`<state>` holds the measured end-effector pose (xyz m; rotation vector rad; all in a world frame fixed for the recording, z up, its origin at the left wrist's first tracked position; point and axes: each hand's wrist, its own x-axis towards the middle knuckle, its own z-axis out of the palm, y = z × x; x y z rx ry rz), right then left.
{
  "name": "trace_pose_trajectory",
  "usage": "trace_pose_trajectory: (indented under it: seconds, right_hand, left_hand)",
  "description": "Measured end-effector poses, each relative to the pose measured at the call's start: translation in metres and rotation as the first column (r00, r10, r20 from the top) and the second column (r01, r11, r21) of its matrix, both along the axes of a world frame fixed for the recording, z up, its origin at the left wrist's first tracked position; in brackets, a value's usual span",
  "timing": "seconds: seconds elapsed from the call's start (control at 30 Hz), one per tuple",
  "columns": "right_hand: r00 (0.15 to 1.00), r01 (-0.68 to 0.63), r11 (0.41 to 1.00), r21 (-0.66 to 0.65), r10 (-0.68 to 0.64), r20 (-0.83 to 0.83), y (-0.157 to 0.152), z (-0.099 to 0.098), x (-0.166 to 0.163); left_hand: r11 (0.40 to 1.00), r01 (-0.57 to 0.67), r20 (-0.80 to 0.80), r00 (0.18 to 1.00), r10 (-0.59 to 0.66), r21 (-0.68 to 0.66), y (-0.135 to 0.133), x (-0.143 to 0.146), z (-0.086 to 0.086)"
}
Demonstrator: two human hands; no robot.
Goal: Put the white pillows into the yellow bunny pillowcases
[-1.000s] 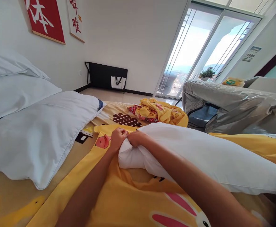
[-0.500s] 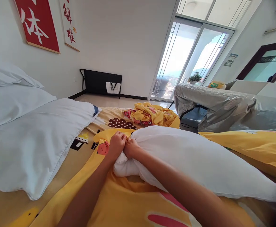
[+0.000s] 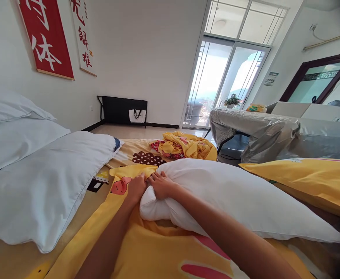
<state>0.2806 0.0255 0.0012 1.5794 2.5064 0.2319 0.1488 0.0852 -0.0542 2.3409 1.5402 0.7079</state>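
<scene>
A bare white pillow [image 3: 233,197] lies across the bed in front of me, on a yellow cartoon-print cover [image 3: 158,248]. My right hand [image 3: 161,184] rests on the pillow's left end, fingers stretched out and pressing into it. My left hand [image 3: 136,188] is beside it, at the edge where the pillow meets the yellow cover; its fingers curl down against the fabric and their tips are hidden. The two hands almost touch.
White pillows [image 3: 42,182] are stacked at the left of the bed. A crumpled yellow cloth [image 3: 184,145] lies at the far end. A grey covered sofa [image 3: 277,135] stands to the right, with another yellow pillow [image 3: 306,178] near it. Glass doors [image 3: 216,85] are at the back.
Both hands were fists bunching the pillow's end together. The right hand has now opened flat on the pillow and the left has loosened. My view has tilted upward.
</scene>
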Motion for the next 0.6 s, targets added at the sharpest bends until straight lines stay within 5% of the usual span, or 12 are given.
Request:
trace_pose_trajectory:
  seconds: [0.13,0.3,0.5,0.6]
  right_hand:
    - [1.000,0.004,1.000,0.019,-0.004,0.013,-0.005,-0.006,-0.004]
    - [0.997,-0.010,0.994,-0.111,0.019,0.078,0.001,-0.008,-0.010]
    - [1.000,-0.011,0.998,-0.065,0.012,0.013,-0.001,-0.001,-0.004]
    - [0.992,-0.109,0.994,-0.022,0.108,-0.059,-0.022,0.011,0.008]
  left_hand:
    - [1.000,0.002,0.073,0.997,-0.004,0.025,0.002,0.000,0.002]
    - [0.997,0.072,0.117,0.990,-0.076,0.035,-0.006,0.013,0.013]
    - [0.999,0.052,-0.005,0.999,-0.052,-0.006,-0.006,-0.002,0.014]
    - [1.000,0.021,-0.113,0.993,-0.022,-0.010,-0.004,-0.016,0.011]
